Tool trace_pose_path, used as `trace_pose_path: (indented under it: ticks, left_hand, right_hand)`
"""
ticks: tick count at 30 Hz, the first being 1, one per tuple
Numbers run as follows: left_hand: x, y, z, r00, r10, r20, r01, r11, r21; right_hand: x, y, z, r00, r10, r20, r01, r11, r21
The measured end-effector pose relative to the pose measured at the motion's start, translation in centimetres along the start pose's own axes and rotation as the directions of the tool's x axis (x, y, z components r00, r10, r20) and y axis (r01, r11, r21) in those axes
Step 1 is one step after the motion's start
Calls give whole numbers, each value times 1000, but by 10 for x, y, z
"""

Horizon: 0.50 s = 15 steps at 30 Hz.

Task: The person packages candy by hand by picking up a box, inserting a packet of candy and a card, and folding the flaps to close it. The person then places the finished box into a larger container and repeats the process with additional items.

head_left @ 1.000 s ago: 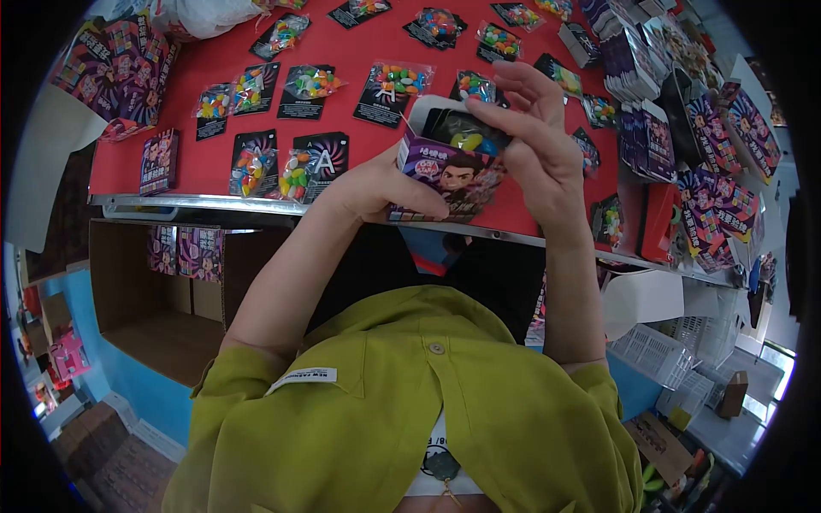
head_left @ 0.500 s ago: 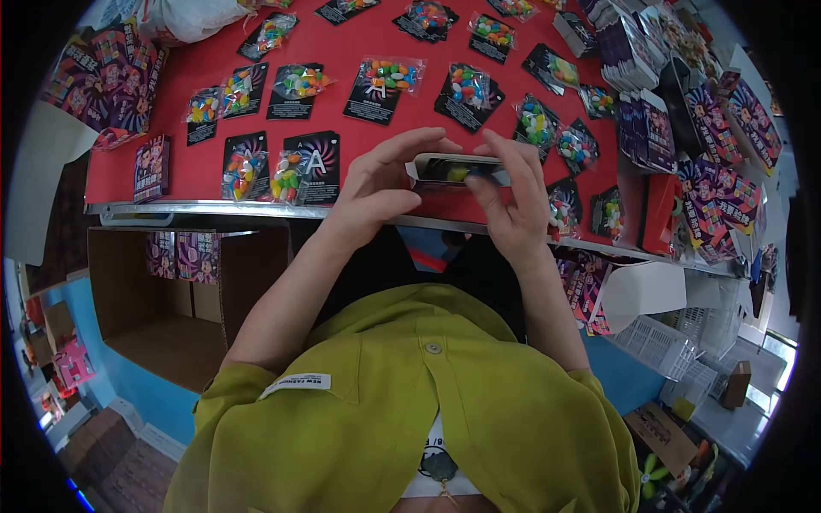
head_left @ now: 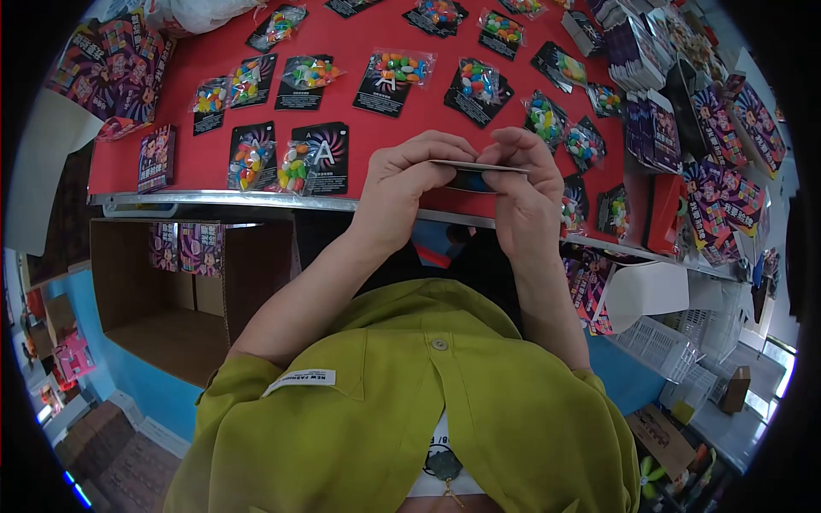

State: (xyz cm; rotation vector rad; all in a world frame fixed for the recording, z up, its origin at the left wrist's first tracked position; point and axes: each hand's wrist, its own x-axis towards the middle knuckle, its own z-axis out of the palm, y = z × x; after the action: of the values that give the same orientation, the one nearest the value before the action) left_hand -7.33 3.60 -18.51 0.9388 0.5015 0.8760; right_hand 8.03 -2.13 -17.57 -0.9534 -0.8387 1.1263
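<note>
Over the table's front edge, a small card box (head_left: 470, 181) is held between my two hands. Its pale flap (head_left: 479, 165) stretches across the top of the dark opening. My left hand (head_left: 404, 178) grips the left end, thumb on the flap's edge. On the right end, my right hand (head_left: 528, 188) has its thumb at the flap and its fingers curled behind. The box's contents are mostly hidden. Left of my hands, bags of coloured candies (head_left: 295, 167) lie on black cards (head_left: 329, 158) marked with an A.
More candy bags on cards (head_left: 395, 73) are spread over the red table (head_left: 342, 38). A finished-looking printed box (head_left: 156, 156) stands at left. Stacked flat boxes (head_left: 654, 128) and a red object (head_left: 665, 214) are at right. Below the metal edge sits an open carton (head_left: 158, 329).
The box's open end showed a candy bag inside; now the flap lies across it. Both thumbs have moved in onto the flap. The view has shifted slightly.
</note>
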Motion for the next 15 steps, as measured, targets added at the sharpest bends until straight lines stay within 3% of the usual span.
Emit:
trace_pose_path:
  ticks: [2, 4, 6, 8, 10, 11, 12, 13, 14, 15]
  left_hand:
    - [1, 5, 2, 1000, -14, -7, 14, 999, -44]
    - [3, 7, 2, 999, -25, -23, 23, 996, -87]
    - [3, 6, 0, 994, 106, 33, -109, 991, 82]
    - [2, 3, -3, 986, 157, 59, -163, 977, 134]
    - [4, 3, -4, 973, 210, 96, -224, 958, 180]
    - [5, 5, -6, 938, 304, 165, -344, 878, 334]
    - [5, 7, -9, 891, 381, 248, -454, 757, 469]
    - [7, 11, -14, 891, 380, 249, -454, 757, 471]
    - [9, 15, -19, 797, 433, 421, -603, 532, 595]
    - [10, 18, -23, 686, 426, 590, -718, 263, 645]
  right_hand:
    - [-1, -2, -1, 1000, 4, 16, -5, 998, 55]
    - [-2, -6, 2, 995, -58, 78, 37, 969, 243]
    - [-1, -7, -7, 995, -6, 96, -26, 942, 335]
    - [-1, -4, -10, 993, 36, 112, -80, 904, 420]
    - [-2, 1, -11, 997, 30, 68, -46, 969, 241]
    - [-2, 0, -13, 997, 28, 65, -43, 969, 242]
    - [-2, -3, -16, 989, -96, 113, 113, 981, -160]
    - [-2, -5, -18, 961, -187, 205, 269, 809, -523]
    - [0, -5, -20, 961, -186, 205, 268, 809, -522]
    - [2, -4, -22, 817, -391, 425, 573, 457, -681]
